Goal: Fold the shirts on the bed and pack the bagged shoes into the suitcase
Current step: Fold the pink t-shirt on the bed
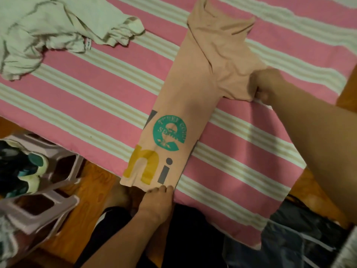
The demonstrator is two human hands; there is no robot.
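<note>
1. The peach cotton T-shirt with a teal, mustard and grey print (191, 105) lies as a long narrow strip on the pink-and-cream striped bed sheet (92, 97), stretched between the two hands.
2. Left hand (156, 200) sits at the near end, fingers laid fairly straight with the tips pressing the printed hem flat at the bed's edge. It pins rather than grips.
3. Right hand (267, 86) is out at the far side, fingers curled round a bunched sleeve corner, pinching the cloth tight.
4. This fabric looks light, limp and thin. I'd judge it will sag and crease wherever it isn't held, so flat support matters.
5. Best holds, by my read: the hem corners near the left hand and the shoulder end beyond the right hand, lifted together so the strip folds over evenly.
6. Well off beyond the left hand, a crumpled pale green shirt (48, 29) waits unfolded, likely just as floppy.
7. Left of the left hand, dark sneakers with teal and pale soles (25, 171) rest on a grey plastic stool (46, 206); whether they're bagged, I cannot tell.
</note>
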